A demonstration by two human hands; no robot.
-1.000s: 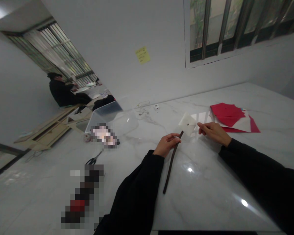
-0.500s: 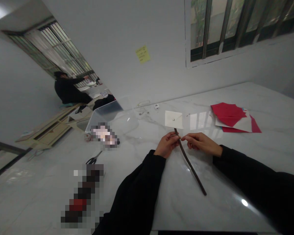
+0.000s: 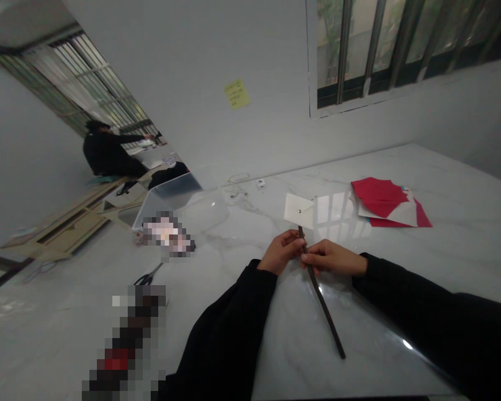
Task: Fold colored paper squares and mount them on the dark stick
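Head view: our left hand (image 3: pixel 280 254) and right hand (image 3: pixel 334 258) pinch a dark stick (image 3: pixel 327 314), likely steadying the white square (image 3: pixel 297 208) beyond.

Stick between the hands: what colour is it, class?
The stick is dark brown, seen best in the head view.

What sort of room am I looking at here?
Probably a craft workroom, though it could be a classroom: red and white sheets and scissors lie on a marble-patterned table, and another person sits in the background.
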